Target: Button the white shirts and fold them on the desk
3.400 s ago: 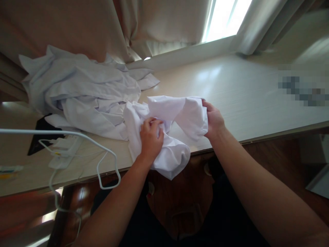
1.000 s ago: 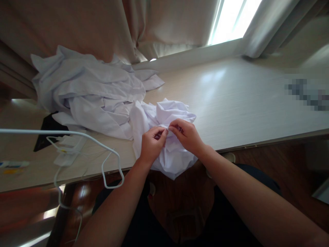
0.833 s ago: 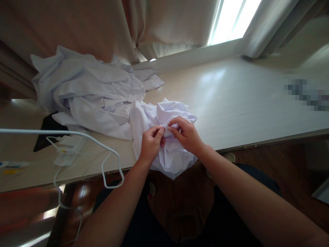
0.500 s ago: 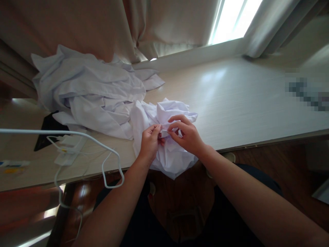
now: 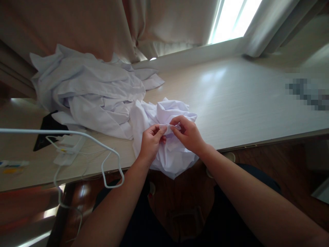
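Observation:
A crumpled white garment (image 5: 169, 113) lies at the near edge of the pale wooden table (image 5: 244, 99), part of it hanging over the edge. My left hand (image 5: 150, 144) and my right hand (image 5: 189, 135) meet on top of it, each pinching a small fold of the white cloth between thumb and fingers, fingertips almost touching. Behind and to the left sits a larger heap of white shirts (image 5: 87, 89), touching the garment I hold.
A white cable (image 5: 102, 164) loops over the table's left front edge beside a white power strip (image 5: 68, 151) and a black flat object (image 5: 47, 132). Beige curtains (image 5: 102, 27) and a bright window (image 5: 236, 17) stand behind. Dark wooden floor lies below.
Earlier my hands held the garment spread apart; they have come together at its middle. Over the last second the fingers only shift slightly on the fold.

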The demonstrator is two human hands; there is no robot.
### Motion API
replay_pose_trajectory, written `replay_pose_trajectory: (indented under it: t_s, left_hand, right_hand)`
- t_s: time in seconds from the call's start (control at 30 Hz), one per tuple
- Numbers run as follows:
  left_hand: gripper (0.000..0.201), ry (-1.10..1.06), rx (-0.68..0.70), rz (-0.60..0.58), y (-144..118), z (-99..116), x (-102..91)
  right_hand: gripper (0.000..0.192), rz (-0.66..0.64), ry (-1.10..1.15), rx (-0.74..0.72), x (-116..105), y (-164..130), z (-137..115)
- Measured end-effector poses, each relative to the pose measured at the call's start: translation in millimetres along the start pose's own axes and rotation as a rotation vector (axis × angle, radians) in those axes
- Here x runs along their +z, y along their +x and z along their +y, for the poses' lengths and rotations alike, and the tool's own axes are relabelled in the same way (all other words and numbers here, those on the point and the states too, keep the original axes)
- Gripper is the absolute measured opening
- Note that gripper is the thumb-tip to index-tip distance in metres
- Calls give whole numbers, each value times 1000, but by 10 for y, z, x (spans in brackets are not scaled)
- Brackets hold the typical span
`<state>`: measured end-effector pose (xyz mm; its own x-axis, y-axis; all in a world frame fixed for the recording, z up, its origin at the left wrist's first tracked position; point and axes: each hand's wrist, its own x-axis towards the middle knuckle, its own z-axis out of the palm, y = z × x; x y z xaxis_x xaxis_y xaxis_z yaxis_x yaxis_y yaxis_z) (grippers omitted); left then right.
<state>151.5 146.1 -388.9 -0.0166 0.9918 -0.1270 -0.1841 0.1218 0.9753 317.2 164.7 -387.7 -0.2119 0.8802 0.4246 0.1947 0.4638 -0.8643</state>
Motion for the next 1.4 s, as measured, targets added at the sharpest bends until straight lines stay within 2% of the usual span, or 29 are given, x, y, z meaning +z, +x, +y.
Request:
replay_pose_trajectory:
  t_s: [0.17, 0.3, 0.43, 0.57, 0.73, 0.93, 1.03, 1.13, 1.2, 1.3, 1.4]
  left_hand:
    - [28, -72, -77, -28, 24, 10, -53]
    - [32, -79, -154, -92, 27, 13, -79]
    - [36, -20, -119, -72, 25, -9, -71]
    - [34, 32, -63, -33, 15, -27, -50]
    - [33, 46, -67, 23, 6, -20, -35]
    - [33, 21, -53, 99, 30, -20, -39]
    - [31, 187, 60, 154, 42, 6, -66]
    - [25, 493, 332, 255, 42, 74, -99]
    - [21, 632, 462, 296, 35, 123, -113]
    - [16, 716, 540, 282, 17, 169, -117]
    - [14, 659, 539, 255, 10, 176, -111]
  right_hand:
    - [21, -189, 61, -33, -78, 26, -2]
    - [25, -253, 22, -84, -114, 47, 11]
    - [23, -236, -26, -78, -109, 55, 31]
    - [21, -155, -62, -88, -104, 52, 49]
    - [19, -122, -60, -131, -93, 45, 55]
    - [13, -77, -22, -95, -73, 30, 0]
    - [11, -76, -9, -93, -68, 17, -38]
    - [12, -103, 19, -105, -59, 4, -58]
    - [12, -117, 42, -105, -49, -3, -64]
    - [12, -86, 34, -107, -39, -8, -88]
    - [12, -15, 27, -111, -46, -13, -143]
